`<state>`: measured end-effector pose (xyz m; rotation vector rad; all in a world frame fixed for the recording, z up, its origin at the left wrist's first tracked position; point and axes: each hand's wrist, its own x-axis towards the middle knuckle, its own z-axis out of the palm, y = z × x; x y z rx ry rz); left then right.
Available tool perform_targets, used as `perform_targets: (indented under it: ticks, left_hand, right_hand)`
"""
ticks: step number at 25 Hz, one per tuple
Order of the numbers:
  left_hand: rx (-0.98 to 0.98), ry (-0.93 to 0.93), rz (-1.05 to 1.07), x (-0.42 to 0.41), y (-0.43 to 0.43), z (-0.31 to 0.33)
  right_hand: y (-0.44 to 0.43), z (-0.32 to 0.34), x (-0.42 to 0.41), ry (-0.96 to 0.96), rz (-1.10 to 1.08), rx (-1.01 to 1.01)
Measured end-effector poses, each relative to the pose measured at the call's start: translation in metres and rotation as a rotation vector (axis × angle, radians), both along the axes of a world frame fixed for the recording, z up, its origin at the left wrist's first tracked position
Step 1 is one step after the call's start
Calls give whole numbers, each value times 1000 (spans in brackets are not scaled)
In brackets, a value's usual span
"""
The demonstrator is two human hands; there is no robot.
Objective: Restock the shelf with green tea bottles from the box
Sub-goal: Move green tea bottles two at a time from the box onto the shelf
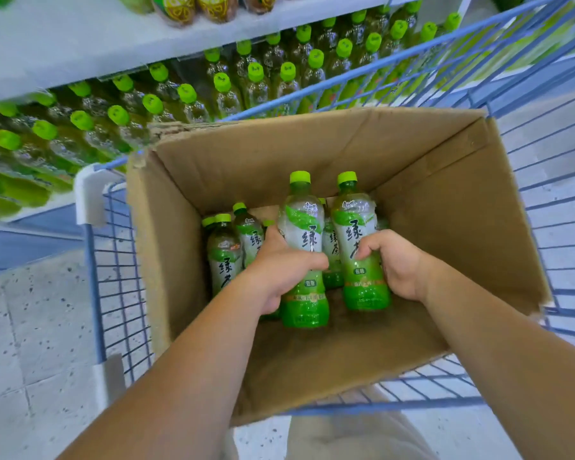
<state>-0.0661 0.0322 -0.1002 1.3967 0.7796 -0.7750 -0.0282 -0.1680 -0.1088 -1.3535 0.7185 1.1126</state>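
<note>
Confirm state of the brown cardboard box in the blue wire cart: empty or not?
Not empty. The brown cardboard box holds several green-capped tea bottles besides the two gripped by the left hand and right hand.

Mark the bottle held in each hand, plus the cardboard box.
left bottle point(307, 224), head view, upper label below the cap.
right bottle point(354, 220), head view, upper label below the cap.
cardboard box point(279, 154), head view, inside face of its far wall.
</note>
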Motion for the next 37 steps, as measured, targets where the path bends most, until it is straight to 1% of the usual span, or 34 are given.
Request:
perform_targets:
  ticks: [5, 8, 13, 16, 21, 26, 29, 33, 37]
  left_hand:
    - [65, -140, 19, -30, 35, 76]
    - [97, -201, 42, -55, 63, 117]
    - [111, -260, 121, -98, 119, 161]
    - [145, -276, 170, -127, 160, 183]
    - [196, -310, 248, -169, 235, 208]
    - [193, -379, 299, -196, 307, 230]
    - [213, -406, 364, -206, 346, 235]
    - [267, -439, 444, -205, 390, 235]
    - [327, -432, 452, -180, 425, 230]
  right_hand:
    - [32, 66, -28, -91, 38, 44]
    - [60, 105, -47, -198, 92, 1]
    - [112, 158, -76, -298, 131, -42]
    - [151, 178, -94, -338, 174, -34]
    - [224, 191, -122, -488, 174, -65]
    - [302, 214, -140, -549, 175, -65]
    - [347, 228, -142, -571, 176, -45]
    - [396, 239, -130, -614, 183, 2]
    - [433, 231, -103, -622, 196, 44]
